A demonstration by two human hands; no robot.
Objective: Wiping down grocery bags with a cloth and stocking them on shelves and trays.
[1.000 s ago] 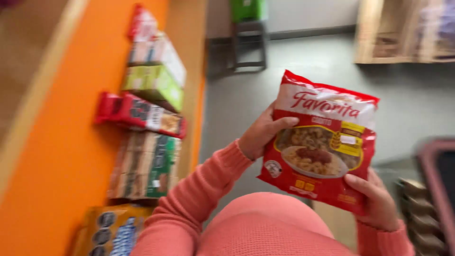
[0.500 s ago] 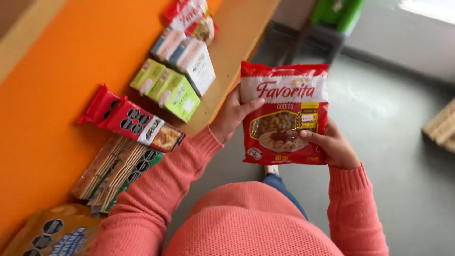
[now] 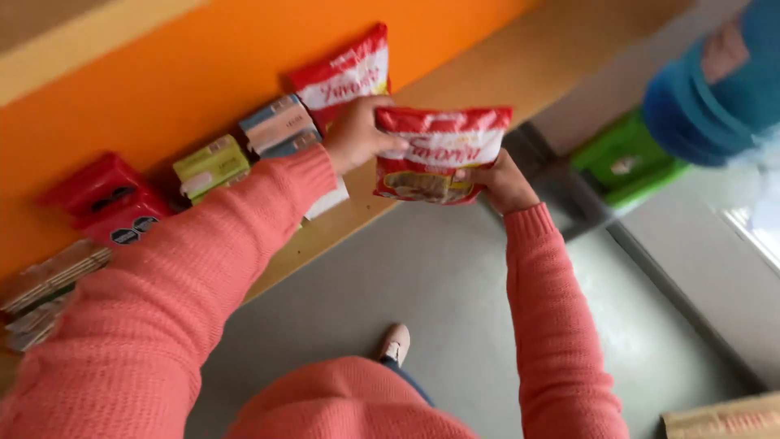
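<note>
Nearest the camera are the coral sweater and, below it on the grey floor, one pale shoe. Both sleeves reach forward and up to a red pasta bag, held in the air just over the front edge of the wooden tabletop. The left hand grasps the bag at its upper left corner, thumb on the front face; the right hand grips the lower right edge from behind, fingers mostly hidden by the bag.

The bag looks light and soft: a thin, glossy film pouch with loose contents that would shift and crackle. The film is likely slippery and the pasta inside brittle, so a hold at two opposite edges, as here, seems the safest, with no squeezing on the middle.

Beyond the bag, on the tabletop against the orange wall, lies a second red bag of the same kind. To its left runs a row of packets: pale boxes, green boxes, red packs and brownish packets at the far left. Off to the right stand a green stool and a blurred blue shape.
</note>
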